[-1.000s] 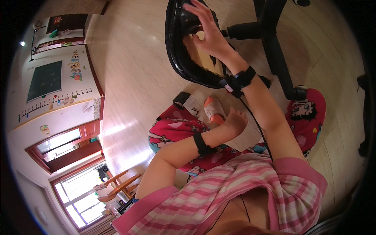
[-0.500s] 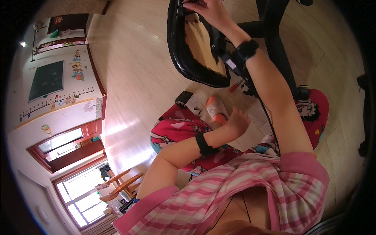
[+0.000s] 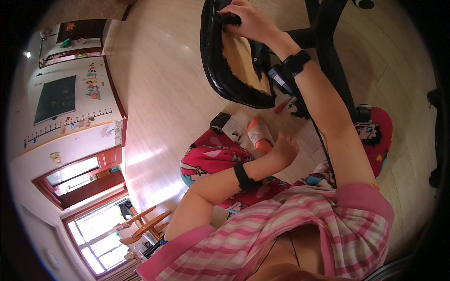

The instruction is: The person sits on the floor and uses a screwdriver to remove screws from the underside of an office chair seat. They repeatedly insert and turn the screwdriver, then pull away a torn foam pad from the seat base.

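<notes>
A black chair seat (image 3: 213,61) is tipped on its side at the top middle, its bare wooden underside (image 3: 241,58) edged with ragged black cloth. At its upper edge my right hand (image 3: 251,21) is closed around a dark black piece (image 3: 229,19), perhaps the lining cloth; its exact kind is hard to make out. My left hand (image 3: 282,152) rests low over my lap, empty, with its fingers a little apart. On the floor below the seat lies a red-handled tool (image 3: 281,107), likely a screwdriver, beside dark scraps (image 3: 297,110).
Black chair-base legs (image 3: 323,51) with a caster (image 3: 363,112) stand right of the seat. A black box-like thing (image 3: 220,120) lies near my left knee, by my shoe (image 3: 259,133). A wooden chair (image 3: 145,227) stands near the window at lower left.
My right hand has shifted down slightly along the seat's edge, and the black piece now shows in its fingers. The left hand has barely moved.
</notes>
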Action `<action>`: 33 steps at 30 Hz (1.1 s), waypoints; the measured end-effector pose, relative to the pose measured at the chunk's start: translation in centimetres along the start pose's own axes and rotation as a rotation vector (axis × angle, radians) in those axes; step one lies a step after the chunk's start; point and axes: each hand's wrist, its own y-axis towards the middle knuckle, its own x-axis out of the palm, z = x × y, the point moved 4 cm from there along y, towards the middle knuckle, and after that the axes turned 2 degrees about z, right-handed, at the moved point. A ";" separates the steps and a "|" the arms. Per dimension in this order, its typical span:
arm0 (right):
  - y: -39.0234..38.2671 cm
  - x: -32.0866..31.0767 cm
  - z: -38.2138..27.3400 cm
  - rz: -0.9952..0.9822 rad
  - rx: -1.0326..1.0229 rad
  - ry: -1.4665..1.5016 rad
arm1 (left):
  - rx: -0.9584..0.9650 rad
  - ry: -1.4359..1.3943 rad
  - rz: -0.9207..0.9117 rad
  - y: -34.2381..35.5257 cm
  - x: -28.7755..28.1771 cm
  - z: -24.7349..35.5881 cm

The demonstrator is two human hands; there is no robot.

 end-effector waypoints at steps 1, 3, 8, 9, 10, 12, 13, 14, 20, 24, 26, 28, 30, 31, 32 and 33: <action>-0.1 0.1 -0.1 0.009 -0.026 -0.055 | -0.002 0.010 0.007 0.0 0.0 0.0; 0.0 0.4 0.2 0.031 -0.031 -0.100 | -0.002 0.021 0.019 -0.1 -0.1 -0.1; 0.7 0.9 1.2 0.014 -0.152 -0.141 | 0.010 -0.005 0.014 -0.1 -0.6 0.0; 0.8 1.0 1.4 0.003 -0.163 -0.132 | 0.012 -0.003 0.005 -0.2 -0.6 0.0; 0.9 1.0 1.9 0.000 -0.136 -0.090 | 0.011 0.010 0.014 -0.2 -0.7 0.0; 1.1 1.1 2.9 -0.009 -0.084 -0.007 | 0.011 0.027 0.029 -0.2 -0.7 0.0; 1.3 1.2 3.3 -0.016 -0.090 0.035 | 0.012 0.030 0.035 -0.2 -0.7 0.0; 1.6 1.3 3.8 -0.024 -0.096 0.079 | 0.011 0.040 0.042 -0.2 -0.6 0.0; 2.6 1.7 6.0 -0.110 -0.115 0.121 | -0.005 0.024 0.070 -0.3 0.1 -0.1; 2.1 1.4 6.5 -0.141 -0.032 0.165 | 0.003 0.021 0.116 -0.3 0.1 -0.1; 1.8 1.2 6.6 -0.087 -0.012 0.191 | 0.006 0.029 0.117 -0.3 0.0 -0.1; 1.6 1.2 7.1 -0.004 0.054 0.133 | 0.009 0.011 0.097 -0.2 -0.1 -0.1; 1.4 1.5 8.0 0.113 0.167 -0.012 | 0.011 0.010 0.089 -0.2 -0.1 -0.1; 1.4 1.8 8.2 0.134 0.159 -0.049 | 0.010 0.019 0.094 -0.2 -0.1 -0.1; 1.4 2.1 8.4 0.154 0.151 -0.086 | 0.010 0.028 0.103 -0.2 -0.2 0.0; 1.4 2.5 8.7 0.175 0.144 -0.124 | 0.007 0.026 0.107 -0.2 -0.2 0.0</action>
